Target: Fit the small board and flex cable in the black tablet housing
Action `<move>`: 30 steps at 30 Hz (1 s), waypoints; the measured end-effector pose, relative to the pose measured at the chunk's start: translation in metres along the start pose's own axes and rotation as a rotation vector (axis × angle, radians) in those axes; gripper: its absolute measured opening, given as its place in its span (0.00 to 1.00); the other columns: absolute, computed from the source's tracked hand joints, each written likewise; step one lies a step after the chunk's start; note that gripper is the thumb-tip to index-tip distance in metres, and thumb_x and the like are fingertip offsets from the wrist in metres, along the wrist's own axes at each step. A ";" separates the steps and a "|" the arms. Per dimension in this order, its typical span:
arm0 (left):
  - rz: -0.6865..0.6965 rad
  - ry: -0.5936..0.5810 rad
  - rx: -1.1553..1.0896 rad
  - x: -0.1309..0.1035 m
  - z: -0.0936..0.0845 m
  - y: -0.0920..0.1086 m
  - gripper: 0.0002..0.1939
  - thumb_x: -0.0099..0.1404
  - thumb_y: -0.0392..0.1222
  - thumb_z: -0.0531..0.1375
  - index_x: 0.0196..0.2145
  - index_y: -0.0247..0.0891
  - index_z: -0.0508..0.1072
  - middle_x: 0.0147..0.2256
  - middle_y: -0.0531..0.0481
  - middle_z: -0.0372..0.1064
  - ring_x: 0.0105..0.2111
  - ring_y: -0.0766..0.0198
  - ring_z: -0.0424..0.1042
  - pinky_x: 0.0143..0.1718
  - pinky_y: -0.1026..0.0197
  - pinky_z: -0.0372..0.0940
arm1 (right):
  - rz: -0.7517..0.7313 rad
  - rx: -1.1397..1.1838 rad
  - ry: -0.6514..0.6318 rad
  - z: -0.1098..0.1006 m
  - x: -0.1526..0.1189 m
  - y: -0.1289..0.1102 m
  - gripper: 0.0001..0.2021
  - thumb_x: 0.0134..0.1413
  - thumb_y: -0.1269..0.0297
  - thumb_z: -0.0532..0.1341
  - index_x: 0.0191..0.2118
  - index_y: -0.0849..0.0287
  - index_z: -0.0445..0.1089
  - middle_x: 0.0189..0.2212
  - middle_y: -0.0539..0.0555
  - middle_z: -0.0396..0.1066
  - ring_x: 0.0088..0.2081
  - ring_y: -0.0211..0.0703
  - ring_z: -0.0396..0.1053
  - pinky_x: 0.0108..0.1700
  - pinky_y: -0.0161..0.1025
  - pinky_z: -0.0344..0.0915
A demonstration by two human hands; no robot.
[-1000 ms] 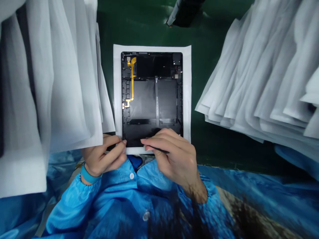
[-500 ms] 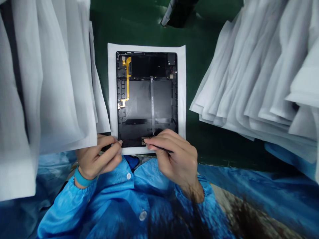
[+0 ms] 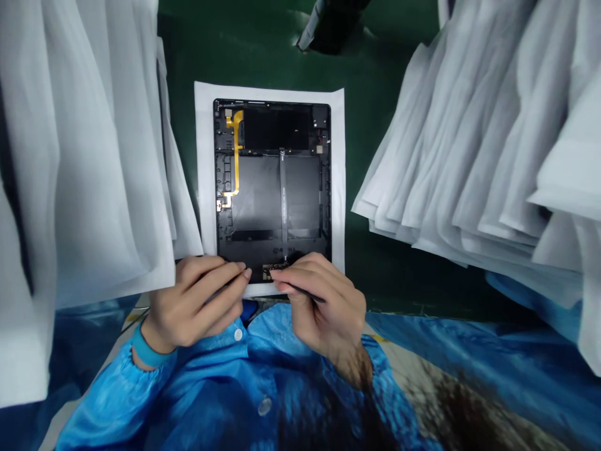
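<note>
An opened tablet housing [image 3: 256,200] lies on a white sheet [image 3: 338,188], its black inside facing up. A yellow flex cable [image 3: 236,163] runs down its left side, and a dark ribbon cable [image 3: 283,207] runs down the middle. My right hand [image 3: 328,304] is closed round a thin black stick-like tool [image 3: 305,292], its fingertips at a small circuit board [image 3: 267,272] on the housing's near edge. My left hand [image 3: 201,300] is closed, fingertips together at the near edge just left of the board; whatever they pinch is hidden.
Rows of white sleeves [image 3: 103,156] stand close on the left, and more white pouches [image 3: 446,156] on the right. A dark post-like object [image 3: 328,25] rises from the green table [image 3: 235,44] at the back.
My left hand has moved right along the near edge, closer to the small board. My right hand stays at the board with the tool. The whole view has shifted slightly.
</note>
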State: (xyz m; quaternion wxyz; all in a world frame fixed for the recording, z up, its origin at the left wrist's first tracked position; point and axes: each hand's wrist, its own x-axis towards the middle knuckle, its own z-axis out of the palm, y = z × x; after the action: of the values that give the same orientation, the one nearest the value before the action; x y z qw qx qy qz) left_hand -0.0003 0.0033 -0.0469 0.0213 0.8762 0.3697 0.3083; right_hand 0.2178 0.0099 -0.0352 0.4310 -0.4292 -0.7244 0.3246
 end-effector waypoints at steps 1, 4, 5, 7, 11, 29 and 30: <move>-0.002 -0.005 0.005 -0.001 0.000 0.000 0.14 0.59 0.33 0.67 0.44 0.32 0.78 0.41 0.43 0.79 0.39 0.55 0.75 0.35 0.54 0.77 | -0.001 0.000 0.012 0.000 0.000 0.000 0.14 0.58 0.79 0.60 0.45 0.57 0.74 0.31 0.52 0.77 0.31 0.42 0.72 0.33 0.43 0.71; 0.001 -0.024 0.033 -0.003 0.000 0.000 0.15 0.62 0.37 0.65 0.48 0.35 0.77 0.42 0.43 0.77 0.41 0.52 0.73 0.35 0.52 0.76 | 0.026 -0.014 0.013 0.001 -0.001 0.000 0.16 0.57 0.80 0.60 0.47 0.54 0.74 0.32 0.53 0.77 0.31 0.45 0.72 0.33 0.45 0.71; 0.000 -0.028 0.040 -0.003 0.000 0.000 0.16 0.63 0.38 0.64 0.49 0.35 0.77 0.42 0.43 0.77 0.41 0.52 0.72 0.34 0.51 0.75 | 0.030 -0.020 0.010 0.001 -0.002 0.000 0.17 0.57 0.80 0.60 0.48 0.53 0.73 0.33 0.53 0.77 0.31 0.46 0.73 0.33 0.46 0.71; 0.000 -0.032 0.049 -0.003 0.001 0.000 0.16 0.63 0.39 0.63 0.49 0.36 0.77 0.42 0.43 0.77 0.41 0.52 0.71 0.33 0.51 0.74 | 0.009 -0.038 0.007 0.002 -0.003 0.000 0.18 0.56 0.80 0.60 0.49 0.53 0.73 0.34 0.54 0.78 0.32 0.47 0.73 0.33 0.46 0.72; -0.003 -0.038 0.067 -0.001 0.002 0.001 0.16 0.63 0.39 0.64 0.49 0.37 0.77 0.41 0.45 0.78 0.40 0.53 0.72 0.33 0.51 0.73 | -0.112 -0.147 0.015 0.005 -0.007 -0.003 0.14 0.57 0.79 0.62 0.48 0.60 0.72 0.34 0.57 0.77 0.34 0.47 0.73 0.33 0.45 0.72; -0.094 -0.046 0.013 0.004 -0.002 0.005 0.15 0.62 0.36 0.64 0.48 0.39 0.76 0.42 0.45 0.77 0.41 0.54 0.71 0.36 0.52 0.74 | -0.200 -0.269 -0.147 0.013 -0.034 -0.003 0.11 0.59 0.68 0.64 0.46 0.48 0.75 0.29 0.54 0.74 0.29 0.49 0.71 0.25 0.48 0.70; -0.125 -0.035 -0.028 0.004 -0.003 0.006 0.16 0.62 0.34 0.65 0.48 0.40 0.76 0.43 0.45 0.76 0.41 0.55 0.71 0.37 0.52 0.75 | -0.113 -0.252 -0.195 0.010 -0.036 -0.005 0.09 0.60 0.63 0.64 0.46 0.43 0.75 0.31 0.53 0.75 0.31 0.51 0.72 0.27 0.49 0.72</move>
State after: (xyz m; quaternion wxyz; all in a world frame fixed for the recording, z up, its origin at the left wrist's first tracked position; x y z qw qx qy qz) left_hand 0.0042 0.0011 -0.0406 0.0591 0.8564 0.4188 0.2962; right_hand 0.2164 -0.0259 -0.0481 0.3189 -0.4049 -0.8207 0.2466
